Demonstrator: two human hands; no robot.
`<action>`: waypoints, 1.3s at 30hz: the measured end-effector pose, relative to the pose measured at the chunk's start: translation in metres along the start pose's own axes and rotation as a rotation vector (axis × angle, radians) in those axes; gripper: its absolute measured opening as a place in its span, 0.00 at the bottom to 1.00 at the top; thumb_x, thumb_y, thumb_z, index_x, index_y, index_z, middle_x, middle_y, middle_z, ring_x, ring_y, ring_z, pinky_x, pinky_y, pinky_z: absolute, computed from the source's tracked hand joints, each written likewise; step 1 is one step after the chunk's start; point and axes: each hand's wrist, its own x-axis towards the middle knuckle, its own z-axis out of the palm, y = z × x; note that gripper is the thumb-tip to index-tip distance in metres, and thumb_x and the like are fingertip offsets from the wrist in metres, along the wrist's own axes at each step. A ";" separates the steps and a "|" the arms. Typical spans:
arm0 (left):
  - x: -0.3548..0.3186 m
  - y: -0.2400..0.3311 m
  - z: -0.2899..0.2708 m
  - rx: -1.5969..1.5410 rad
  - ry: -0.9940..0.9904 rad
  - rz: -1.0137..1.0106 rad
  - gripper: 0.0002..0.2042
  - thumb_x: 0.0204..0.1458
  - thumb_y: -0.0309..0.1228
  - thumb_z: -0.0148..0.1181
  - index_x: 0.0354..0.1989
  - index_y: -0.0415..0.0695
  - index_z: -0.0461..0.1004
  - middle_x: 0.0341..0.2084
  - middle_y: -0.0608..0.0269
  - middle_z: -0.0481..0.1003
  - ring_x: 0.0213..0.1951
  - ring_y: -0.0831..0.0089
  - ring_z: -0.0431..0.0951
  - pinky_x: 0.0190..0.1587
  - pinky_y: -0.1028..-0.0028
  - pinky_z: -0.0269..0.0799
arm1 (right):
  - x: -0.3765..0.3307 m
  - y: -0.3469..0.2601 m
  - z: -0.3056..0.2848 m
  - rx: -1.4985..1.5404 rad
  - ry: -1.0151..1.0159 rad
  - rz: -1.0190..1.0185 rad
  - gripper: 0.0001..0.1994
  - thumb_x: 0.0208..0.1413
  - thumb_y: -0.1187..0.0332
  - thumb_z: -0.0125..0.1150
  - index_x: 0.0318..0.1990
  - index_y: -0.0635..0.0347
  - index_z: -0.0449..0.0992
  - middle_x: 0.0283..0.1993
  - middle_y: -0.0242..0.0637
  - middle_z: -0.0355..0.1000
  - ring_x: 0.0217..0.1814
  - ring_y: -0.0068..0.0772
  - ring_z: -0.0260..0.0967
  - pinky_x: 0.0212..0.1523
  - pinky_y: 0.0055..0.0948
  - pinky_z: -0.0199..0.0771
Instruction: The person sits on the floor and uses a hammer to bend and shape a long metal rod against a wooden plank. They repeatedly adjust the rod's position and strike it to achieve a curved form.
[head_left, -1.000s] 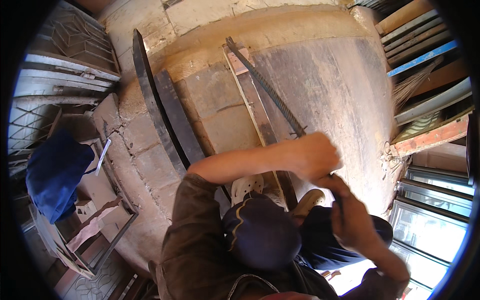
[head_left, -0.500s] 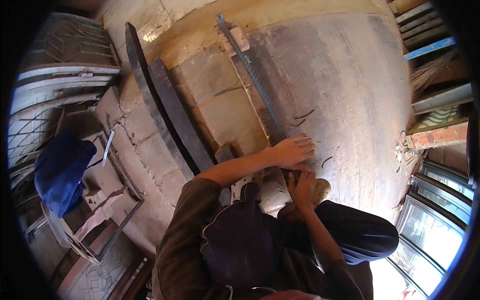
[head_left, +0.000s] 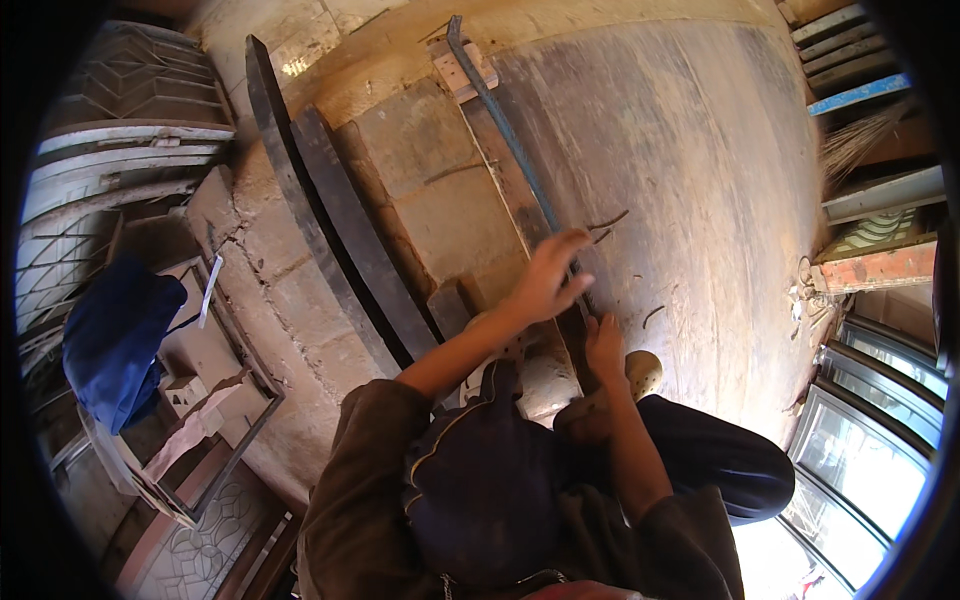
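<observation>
Metal, ribbed and kinked near its far tip, the rod (head_left: 519, 152) lay lengthwise along the dark plank (head_left: 510, 178), crossing a pale wooden block (head_left: 452, 72) at the plank's far end. The person's left hand (head_left: 550, 280) hovered over the rod's near part, thumb and fingers parted. By the plank's right edge, the right hand (head_left: 604, 350) pointed forward; whether its fingers pinched anything could not be told.

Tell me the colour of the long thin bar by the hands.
The long thin bar is dark blue-grey, seen best in the head view.
</observation>
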 end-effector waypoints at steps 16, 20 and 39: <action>-0.028 -0.045 -0.094 -0.064 0.752 -0.421 0.10 0.60 0.33 0.53 0.32 0.38 0.70 0.22 0.67 0.68 0.26 0.80 0.66 0.32 0.77 0.64 | -0.091 -0.069 -0.138 -0.064 0.246 0.001 0.20 0.66 0.61 0.44 0.24 0.66 0.68 0.17 0.46 0.64 0.17 0.34 0.57 0.22 0.39 0.58; -0.013 -0.057 -0.116 -0.108 0.803 -0.436 0.11 0.60 0.33 0.54 0.32 0.37 0.70 0.23 0.67 0.69 0.27 0.80 0.66 0.33 0.76 0.65 | -0.121 -0.100 -0.183 -0.229 0.065 0.242 0.16 0.64 0.61 0.45 0.30 0.64 0.68 0.22 0.59 0.68 0.27 0.67 0.67 0.26 0.52 0.64; 0.205 -0.141 -0.171 1.043 0.352 -0.190 0.46 0.34 0.54 0.72 0.61 0.42 0.60 0.59 0.47 0.61 0.62 0.50 0.60 0.59 0.50 0.60 | -0.144 -0.029 -0.340 -0.704 -0.009 0.153 0.12 0.56 0.63 0.61 0.34 0.60 0.66 0.25 0.50 0.71 0.30 0.57 0.70 0.31 0.52 0.66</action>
